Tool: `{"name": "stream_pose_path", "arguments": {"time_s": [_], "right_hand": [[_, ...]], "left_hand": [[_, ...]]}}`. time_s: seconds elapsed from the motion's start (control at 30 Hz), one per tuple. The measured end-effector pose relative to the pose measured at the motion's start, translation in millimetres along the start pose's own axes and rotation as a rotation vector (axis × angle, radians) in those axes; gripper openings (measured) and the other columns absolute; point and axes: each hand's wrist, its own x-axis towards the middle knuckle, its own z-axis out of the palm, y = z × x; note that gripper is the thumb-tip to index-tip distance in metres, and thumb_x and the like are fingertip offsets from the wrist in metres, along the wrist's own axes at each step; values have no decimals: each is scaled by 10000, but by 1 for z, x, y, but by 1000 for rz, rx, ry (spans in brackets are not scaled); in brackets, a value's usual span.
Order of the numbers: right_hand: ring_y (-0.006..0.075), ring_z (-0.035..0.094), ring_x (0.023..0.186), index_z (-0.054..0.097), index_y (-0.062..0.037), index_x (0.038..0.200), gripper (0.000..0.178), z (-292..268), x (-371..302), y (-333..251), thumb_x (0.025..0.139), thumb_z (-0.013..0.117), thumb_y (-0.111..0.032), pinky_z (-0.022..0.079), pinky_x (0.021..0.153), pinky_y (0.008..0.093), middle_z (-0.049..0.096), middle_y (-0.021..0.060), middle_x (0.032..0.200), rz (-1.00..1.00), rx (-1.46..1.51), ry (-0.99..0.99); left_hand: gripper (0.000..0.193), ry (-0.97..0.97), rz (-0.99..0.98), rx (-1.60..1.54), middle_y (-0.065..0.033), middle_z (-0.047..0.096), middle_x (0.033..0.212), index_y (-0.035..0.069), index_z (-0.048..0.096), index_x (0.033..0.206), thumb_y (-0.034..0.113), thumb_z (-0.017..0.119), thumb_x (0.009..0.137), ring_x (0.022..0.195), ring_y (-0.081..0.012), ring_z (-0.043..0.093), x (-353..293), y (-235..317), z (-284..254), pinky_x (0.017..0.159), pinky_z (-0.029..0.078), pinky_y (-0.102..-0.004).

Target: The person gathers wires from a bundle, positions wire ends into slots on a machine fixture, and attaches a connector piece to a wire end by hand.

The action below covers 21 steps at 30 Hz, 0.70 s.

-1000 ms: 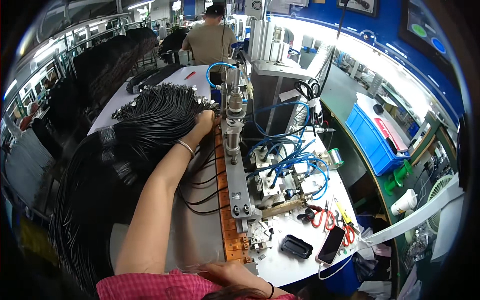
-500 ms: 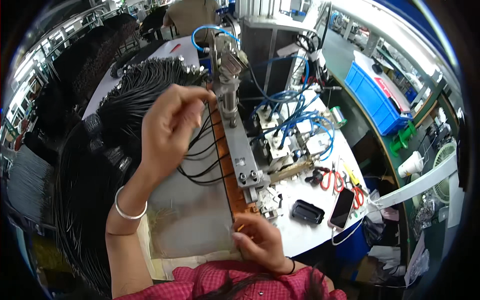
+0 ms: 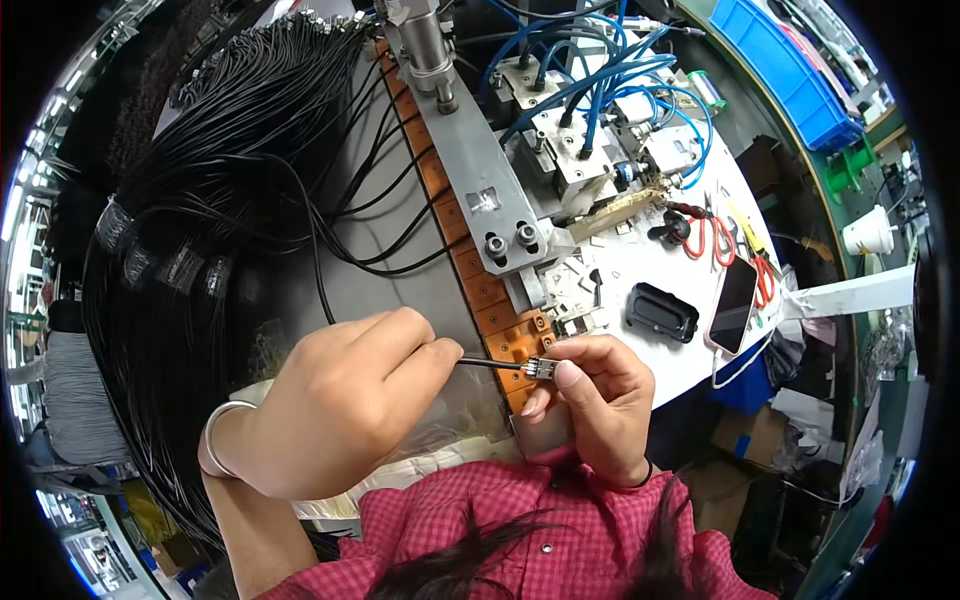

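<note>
My left hand (image 3: 365,395) is closed around a black cable (image 3: 488,362), whose end sticks out to the right from the fingers. On that end sits a small metal USB-type connector (image 3: 541,369), with thin wires showing at its back. Thumb and fingers of my right hand (image 3: 600,395) pinch this connector. Both hands are over the near end of an orange-brown fixture strip (image 3: 490,318). Several black cables run into the strip from the left. A grey metal press bar (image 3: 480,190) lies along it.
A large bundle of black cables (image 3: 250,110) lies at the far left. Pneumatic blocks with blue hoses (image 3: 600,110) stand behind the bar. To the right are a black plastic tray (image 3: 662,312), a phone (image 3: 733,305), red-handled scissors (image 3: 722,240) and small loose connectors (image 3: 570,285).
My left hand has come down from the far end of the strip and now holds a cable. My right hand has moved slightly right and up to its connector. The view has shifted.
</note>
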Motion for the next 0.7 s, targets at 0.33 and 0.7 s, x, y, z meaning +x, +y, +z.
{"name": "stream_pose_path", "arguments": {"time_s": [0.33, 0.7], "right_hand": [[162, 604, 597, 499, 76, 1029, 166, 4, -3, 0, 884, 503, -5, 500, 548, 236, 601, 143, 819, -45, -99, 25], [88, 520, 562, 448, 48, 1118, 235, 5, 1, -1, 894, 483, -11, 438, 510, 190, 573, 90, 787, -15, -172, 25]], "left_hand": [[219, -29, 27, 107, -91, 535, 704, -4, 603, 794, -6, 579, 576, 614, -233, 542, 3, 6, -2, 526, 418, -332], [158, -31, 108, 195, -69, 531, 686, 15, 603, 710, 96, 665, 590, 680, -225, 549, 4, 9, 6, 632, 439, -350]]}}
